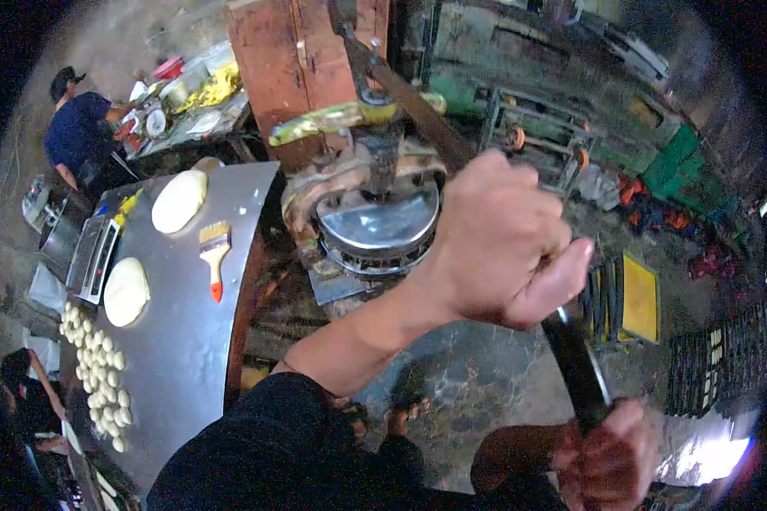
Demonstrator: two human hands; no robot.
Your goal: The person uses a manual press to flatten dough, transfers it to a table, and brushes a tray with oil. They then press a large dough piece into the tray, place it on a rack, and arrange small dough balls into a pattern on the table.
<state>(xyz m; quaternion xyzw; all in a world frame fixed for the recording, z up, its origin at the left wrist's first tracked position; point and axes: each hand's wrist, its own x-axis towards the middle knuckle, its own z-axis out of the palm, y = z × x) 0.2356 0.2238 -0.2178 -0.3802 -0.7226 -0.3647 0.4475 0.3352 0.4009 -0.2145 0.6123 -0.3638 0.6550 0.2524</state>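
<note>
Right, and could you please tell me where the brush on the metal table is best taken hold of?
Probably by the handle, just above its red end, with the grip coming from the picture's bottom right. The brush lies flat on the metal table, bristles toward the picture's top and handle toward its bottom, while the two large pale rounds sit to its left.

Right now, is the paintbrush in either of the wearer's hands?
No, the brush lies on the metal table, while the left hand and right hand both grip the long bar.
</note>
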